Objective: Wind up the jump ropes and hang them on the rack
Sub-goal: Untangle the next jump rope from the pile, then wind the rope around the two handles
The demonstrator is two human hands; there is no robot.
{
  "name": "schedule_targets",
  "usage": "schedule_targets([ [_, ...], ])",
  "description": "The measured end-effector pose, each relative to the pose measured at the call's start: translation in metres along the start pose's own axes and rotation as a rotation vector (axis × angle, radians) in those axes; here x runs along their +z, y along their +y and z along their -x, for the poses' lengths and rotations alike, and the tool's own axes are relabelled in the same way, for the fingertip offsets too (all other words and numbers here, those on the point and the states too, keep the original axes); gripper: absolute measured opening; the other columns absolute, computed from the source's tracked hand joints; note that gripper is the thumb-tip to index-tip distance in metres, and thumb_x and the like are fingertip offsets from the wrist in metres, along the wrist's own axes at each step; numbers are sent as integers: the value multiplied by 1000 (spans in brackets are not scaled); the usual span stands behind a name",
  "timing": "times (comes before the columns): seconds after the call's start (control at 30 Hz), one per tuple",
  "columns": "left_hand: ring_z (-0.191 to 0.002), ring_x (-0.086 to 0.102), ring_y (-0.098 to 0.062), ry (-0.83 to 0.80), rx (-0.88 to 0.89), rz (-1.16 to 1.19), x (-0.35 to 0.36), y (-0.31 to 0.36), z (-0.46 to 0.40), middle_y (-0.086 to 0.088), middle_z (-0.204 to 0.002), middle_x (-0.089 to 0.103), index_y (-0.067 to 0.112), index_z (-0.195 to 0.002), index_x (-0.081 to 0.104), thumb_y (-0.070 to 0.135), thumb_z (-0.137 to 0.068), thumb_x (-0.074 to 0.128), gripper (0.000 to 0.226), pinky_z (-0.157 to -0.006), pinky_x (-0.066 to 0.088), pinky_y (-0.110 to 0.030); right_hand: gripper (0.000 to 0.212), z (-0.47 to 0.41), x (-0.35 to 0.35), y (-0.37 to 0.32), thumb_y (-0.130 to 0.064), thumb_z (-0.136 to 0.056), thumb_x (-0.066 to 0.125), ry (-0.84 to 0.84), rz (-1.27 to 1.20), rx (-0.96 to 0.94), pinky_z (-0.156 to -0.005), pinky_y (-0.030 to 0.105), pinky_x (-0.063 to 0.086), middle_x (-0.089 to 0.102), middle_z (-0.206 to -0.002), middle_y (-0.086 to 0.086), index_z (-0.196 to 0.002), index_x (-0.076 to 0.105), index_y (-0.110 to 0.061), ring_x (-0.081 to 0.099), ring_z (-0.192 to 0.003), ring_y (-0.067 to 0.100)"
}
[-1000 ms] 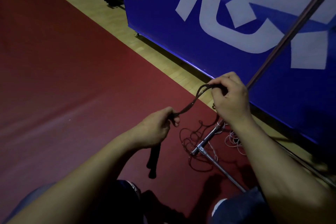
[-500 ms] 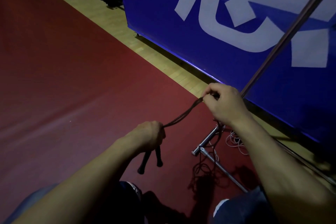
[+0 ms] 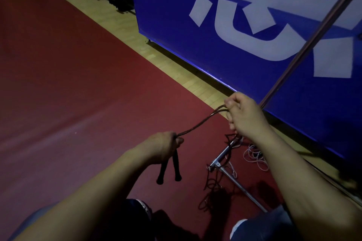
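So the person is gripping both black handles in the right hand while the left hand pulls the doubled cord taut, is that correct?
Not quite: the hands are swapped. In the head view the left hand grips both black handles, which hang down from it, while the right hand pinches the doubled cord and pulls it taut between the two hands.

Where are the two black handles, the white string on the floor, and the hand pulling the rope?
black handles [image 3: 177,168]: head view, middle of the right handle's shaft.
white string [image 3: 256,159]: head view, a loop on the red floor.
right hand [image 3: 244,115]: head view, back of the hand.
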State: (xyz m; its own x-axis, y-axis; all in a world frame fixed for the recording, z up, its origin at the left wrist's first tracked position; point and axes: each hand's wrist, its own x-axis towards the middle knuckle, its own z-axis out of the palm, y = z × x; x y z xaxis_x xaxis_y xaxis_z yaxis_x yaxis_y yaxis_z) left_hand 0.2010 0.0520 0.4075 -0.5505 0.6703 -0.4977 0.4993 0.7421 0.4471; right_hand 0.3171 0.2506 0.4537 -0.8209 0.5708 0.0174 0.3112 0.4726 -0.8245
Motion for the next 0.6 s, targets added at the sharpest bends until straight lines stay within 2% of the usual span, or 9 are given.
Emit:
schedule_targets([
  [0.07, -84, 64, -32, 44, -34, -48, 3, -5, -3, -12, -99, 66, 11, -100, 53, 37, -105, 38, 31, -72, 52, -44, 18, -3, 3, 1, -30, -103, 42, -36, -93, 51, -49, 33, 39, 69, -67, 1, -92, 51, -20, 50, -45, 16],
  [0.13, -79, 63, -32, 97, -69, -132, 4, -8, -5, -12, -92, 64, 12, -96, 52, 37, -105, 37, 31, -64, 47, -39, 17, -3, 4, 1, -34, -102, 44, -39, -90, 47, -56, 39, 42, 69, -68, -6, -92, 51, -23, 57, -55, 22],
  [0.23, -77, 62, -33, 225, -127, -183, -4, -9, -9, -11, -87, 62, 11, -103, 57, 28, -103, 39, 25, -61, 42, -36, 15, -1, -1, -4, -47, -95, 52, -73, -49, -19, -67, 29, 45, 62, -71, -13, -96, 59, -33, 60, -71, 6],
  [0.3, -62, 60, -26, 340, -161, -166, -17, -9, -7, -5, -74, 60, 11, -100, 58, 21, -101, 42, 19, -55, 45, -35, 19, 4, -3, -8, -53, -92, 52, -236, 110, -52, -68, 23, 45, 63, -80, -17, -92, 64, -39, 60, -77, 4],
  [0.37, -56, 60, -25, 488, -168, -129, -30, -9, -2, -3, -65, 57, 11, -97, 54, 22, -102, 43, 17, -57, 51, -38, 32, 10, 2, -10, -55, -95, 46, -372, 299, -53, -63, 29, 46, 63, -78, -9, -84, 69, -35, 57, -68, 6],
  [0.4, -55, 55, -24, 556, -167, -115, -34, -10, 1, -1, -61, 53, 11, -96, 52, 25, -104, 40, 19, -59, 49, -39, 37, 12, 4, -12, -54, -97, 44, -387, 328, -52, -58, 31, 45, 61, -69, -4, -81, 69, -32, 52, -57, 5],
  [0.47, -52, 41, -20, 652, -170, -79, -38, -9, 5, 2, -57, 46, 14, -97, 50, 30, -107, 33, 26, -60, 40, -37, 42, 12, 7, -15, -48, -100, 39, -367, 262, -61, -48, 27, 35, 43, -51, -4, -76, 64, -24, 38, -43, 6],
  [0.57, -58, 58, -22, 745, -142, 72, -38, -7, 6, -3, -64, 62, 13, -98, 53, 34, -106, 29, 33, -59, 51, -37, 40, 11, 9, -15, -41, -102, 36, -345, 62, -72, -50, 30, 33, 39, -53, -2, -79, 61, -20, 36, -45, 12],
  [0.6, -58, 61, -17, 755, -136, 131, -37, -7, 5, -3, -65, 65, 16, -96, 54, 34, -106, 29, 32, -56, 52, -27, 37, 12, 11, -14, -36, -103, 35, -354, 13, -71, -49, 32, 36, 40, -52, -2, -84, 62, -19, 41, -43, 12],
])
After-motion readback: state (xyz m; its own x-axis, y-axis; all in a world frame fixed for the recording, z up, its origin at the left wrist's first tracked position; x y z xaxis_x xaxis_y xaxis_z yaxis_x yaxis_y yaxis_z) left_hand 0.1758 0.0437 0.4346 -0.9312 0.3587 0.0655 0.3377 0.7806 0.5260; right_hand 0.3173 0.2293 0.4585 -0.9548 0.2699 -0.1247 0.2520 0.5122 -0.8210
